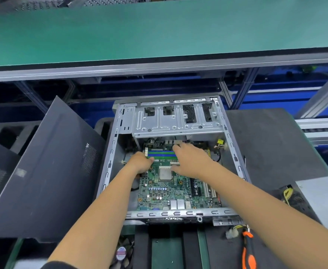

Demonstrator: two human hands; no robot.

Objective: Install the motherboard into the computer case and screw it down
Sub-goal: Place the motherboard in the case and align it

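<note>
Green matting is covering a long conveyor shelf running across the background, with grey aluminium framing beneath it. Nearer, a dark surface is carrying the open computer case, which is lying on its side. A dark side panel is leaning tilted against the case's left wall, and an orange-handled screwdriver is lying just beside the case's near right corner, next to a white cable connector. A silver drive cage is overhanging the far end of the case, crowding the space above the board's far edge. The green motherboard is sitting inside the case on its floor, showing blue and green memory slots and a square silver processor (the white expansion slots are lying to the right). The left hand is curling round the board's left edge by the memory slots. The right hand is resting on the board with fingers spread and fairly straight, reaching toward its far edge.
</note>
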